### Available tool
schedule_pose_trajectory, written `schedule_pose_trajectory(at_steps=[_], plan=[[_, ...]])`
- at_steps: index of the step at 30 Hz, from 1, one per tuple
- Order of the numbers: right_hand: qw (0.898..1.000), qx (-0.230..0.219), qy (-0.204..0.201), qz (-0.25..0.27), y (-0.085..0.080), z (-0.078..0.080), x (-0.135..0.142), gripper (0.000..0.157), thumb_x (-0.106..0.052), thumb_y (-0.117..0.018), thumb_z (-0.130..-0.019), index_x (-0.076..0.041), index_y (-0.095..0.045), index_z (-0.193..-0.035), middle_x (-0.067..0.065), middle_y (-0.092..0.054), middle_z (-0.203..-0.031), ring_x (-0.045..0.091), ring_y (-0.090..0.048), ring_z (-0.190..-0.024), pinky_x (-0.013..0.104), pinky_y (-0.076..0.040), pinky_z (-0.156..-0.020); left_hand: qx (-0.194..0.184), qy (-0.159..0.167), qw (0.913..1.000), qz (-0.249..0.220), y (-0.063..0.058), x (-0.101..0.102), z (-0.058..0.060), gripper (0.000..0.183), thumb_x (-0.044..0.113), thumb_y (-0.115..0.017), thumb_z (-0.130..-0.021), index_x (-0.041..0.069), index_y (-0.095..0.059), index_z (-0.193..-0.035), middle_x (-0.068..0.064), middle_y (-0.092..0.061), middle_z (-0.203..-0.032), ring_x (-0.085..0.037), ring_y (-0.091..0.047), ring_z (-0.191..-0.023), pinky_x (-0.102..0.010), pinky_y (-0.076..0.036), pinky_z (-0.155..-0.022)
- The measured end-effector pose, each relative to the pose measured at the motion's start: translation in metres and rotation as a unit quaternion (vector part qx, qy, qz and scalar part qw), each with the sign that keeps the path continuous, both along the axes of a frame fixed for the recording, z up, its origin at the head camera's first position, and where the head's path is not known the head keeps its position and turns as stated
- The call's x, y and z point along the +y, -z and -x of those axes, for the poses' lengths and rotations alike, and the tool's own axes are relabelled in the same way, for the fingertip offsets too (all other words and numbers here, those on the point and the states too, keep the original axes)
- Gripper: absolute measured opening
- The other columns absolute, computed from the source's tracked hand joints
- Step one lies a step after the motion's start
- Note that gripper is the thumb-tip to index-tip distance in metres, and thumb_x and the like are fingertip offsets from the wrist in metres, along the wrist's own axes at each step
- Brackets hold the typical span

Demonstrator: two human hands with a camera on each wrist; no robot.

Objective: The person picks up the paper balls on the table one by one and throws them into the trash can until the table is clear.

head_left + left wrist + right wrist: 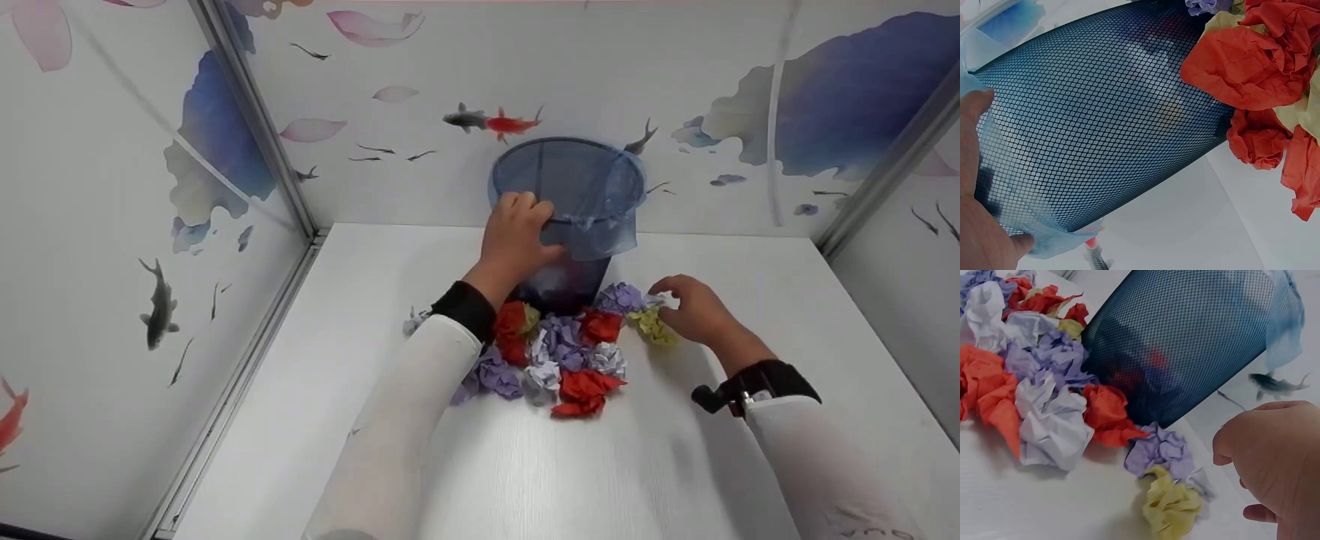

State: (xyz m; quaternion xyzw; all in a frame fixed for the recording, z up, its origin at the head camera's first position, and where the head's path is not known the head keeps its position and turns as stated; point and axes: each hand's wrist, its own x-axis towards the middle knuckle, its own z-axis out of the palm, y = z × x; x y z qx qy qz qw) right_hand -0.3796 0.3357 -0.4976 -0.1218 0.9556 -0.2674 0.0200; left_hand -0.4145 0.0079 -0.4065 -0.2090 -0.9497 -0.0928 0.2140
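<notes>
A dark mesh wastebasket (566, 281), lined with a translucent blue plastic bag (611, 240), stands at the back of the white table. My left hand (517, 236) grips its near rim, fingers over the edge and thumb outside on the liner. Through the mesh in the right wrist view, red and purple paper (1154, 368) shows inside. My right hand (697, 311) hovers with bent, parted fingers beside a yellow crumpled paper ball (654, 327). A purple paper ball (1159, 453) and a white one (1202, 489) lie against the yellow one. Nothing shows between the right fingers.
Several crumpled red (589, 391), purple (499, 373) and white (544, 375) paper balls are heaped before the basket, some partly behind the left forearm. Printed wall panels (405, 172) enclose the table (525, 480) at the back and sides.
</notes>
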Motion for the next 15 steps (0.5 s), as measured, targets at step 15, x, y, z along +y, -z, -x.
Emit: schedule_pose_trajectory(at_steps=[15], plan=[[0.996,-0.079,0.03,0.008,0.048,-0.01,0.004,0.047,-0.013,-0.063,-0.09,-0.003,-0.063,-0.137,0.026,-0.06,-0.133,0.039,-0.059,-0.112,0.052,-0.054,-0.093,0.005,0.002,1.0,0.003,0.0,-0.001,0.0,0.053,0.058,-0.076,-0.087,0.018,-0.062,-0.12,-0.004,-0.051,-0.104,-0.025,-0.048,-0.113,-0.037,-0.041,-0.1]])
